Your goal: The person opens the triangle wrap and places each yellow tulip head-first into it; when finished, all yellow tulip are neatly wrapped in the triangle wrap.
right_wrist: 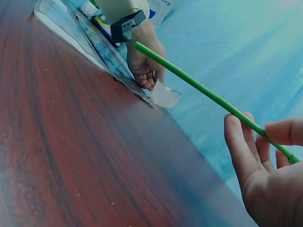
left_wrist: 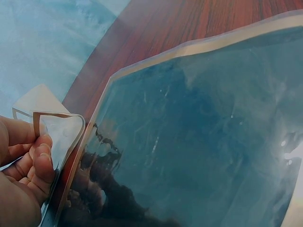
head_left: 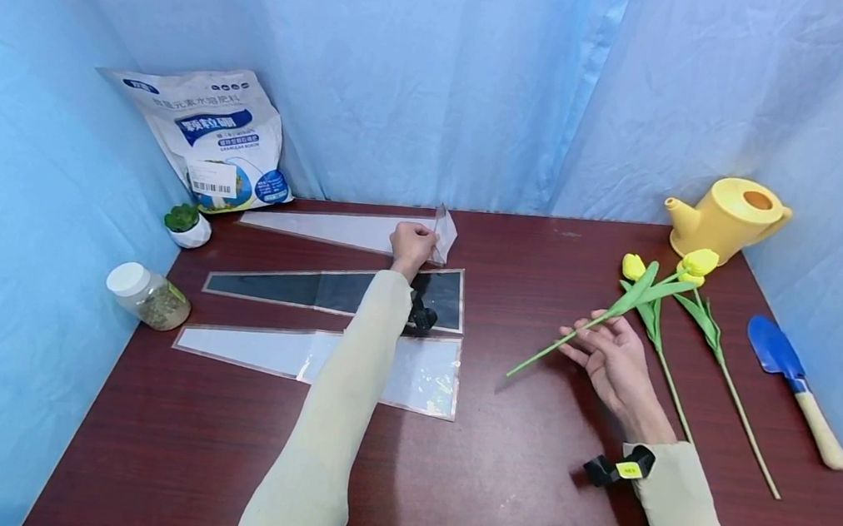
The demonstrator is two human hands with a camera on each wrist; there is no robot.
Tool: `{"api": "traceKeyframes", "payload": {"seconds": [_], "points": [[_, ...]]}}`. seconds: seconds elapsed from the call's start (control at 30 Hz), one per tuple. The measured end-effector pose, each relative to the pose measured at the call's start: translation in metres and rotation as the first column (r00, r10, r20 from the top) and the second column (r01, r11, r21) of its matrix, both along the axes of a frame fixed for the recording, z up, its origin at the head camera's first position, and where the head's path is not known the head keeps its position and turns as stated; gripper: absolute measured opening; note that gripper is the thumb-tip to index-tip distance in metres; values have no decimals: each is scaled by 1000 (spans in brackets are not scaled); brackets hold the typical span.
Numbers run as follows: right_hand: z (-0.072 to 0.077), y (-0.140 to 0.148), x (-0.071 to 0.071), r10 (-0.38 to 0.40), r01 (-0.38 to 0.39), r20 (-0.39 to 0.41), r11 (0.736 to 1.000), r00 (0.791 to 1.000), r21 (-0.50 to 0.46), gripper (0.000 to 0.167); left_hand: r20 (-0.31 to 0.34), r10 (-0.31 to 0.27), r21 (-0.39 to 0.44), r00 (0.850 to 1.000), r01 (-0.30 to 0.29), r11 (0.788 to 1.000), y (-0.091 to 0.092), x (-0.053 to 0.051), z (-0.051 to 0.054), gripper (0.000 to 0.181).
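My left hand point(head_left: 412, 245) pinches the wide right end of the farthest sleeve point(head_left: 334, 228), a long tapered white one whose edge is lifted off the table. In the left wrist view the fingers of my left hand point(left_wrist: 26, 165) hold its folded border, beside a dark sleeve point(left_wrist: 189, 118). My right hand point(head_left: 617, 368) holds a yellow tulip by its green stem point(head_left: 553, 345) above the table, bloom pointing up and to the right. The right wrist view has this stem point(right_wrist: 203, 90) lying between thumb and fingers of my right hand point(right_wrist: 270, 175).
Nearer me lies another white sleeve point(head_left: 256, 345). Two more tulips point(head_left: 735, 382) lie at the right, with a blue trowel point(head_left: 775, 348) and a yellow watering can point(head_left: 730, 219). A fertilizer bag point(head_left: 214, 140), small potted plant point(head_left: 189, 228) and jar point(head_left: 151, 298) stand at the left.
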State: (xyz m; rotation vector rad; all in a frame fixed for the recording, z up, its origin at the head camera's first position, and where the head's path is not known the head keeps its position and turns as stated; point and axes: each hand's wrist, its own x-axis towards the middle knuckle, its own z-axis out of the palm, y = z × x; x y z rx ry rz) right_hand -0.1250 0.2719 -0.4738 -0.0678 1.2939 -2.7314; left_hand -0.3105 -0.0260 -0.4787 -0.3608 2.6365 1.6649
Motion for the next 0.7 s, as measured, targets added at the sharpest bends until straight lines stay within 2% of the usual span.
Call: {"api": "traceKeyframes", "payload": {"seconds": [0.23, 0.47, 0.7], "points": [[-2, -2, -2, -64, 65, 14, 995, 998, -73, 23, -4, -4, 2, 1000, 4, 1000, -1, -1, -1, 17], [-3, -7, -5, -136, 135, 9, 979, 991, -152, 22, 9, -11, 24, 1000, 11, 1000, -1, -2, -3, 17], [-3, -12, -7, -188, 186, 7, 966, 982, -181, 23, 3, -13, 36, 1000, 12, 999, -2, -2, -2, 16]]}}
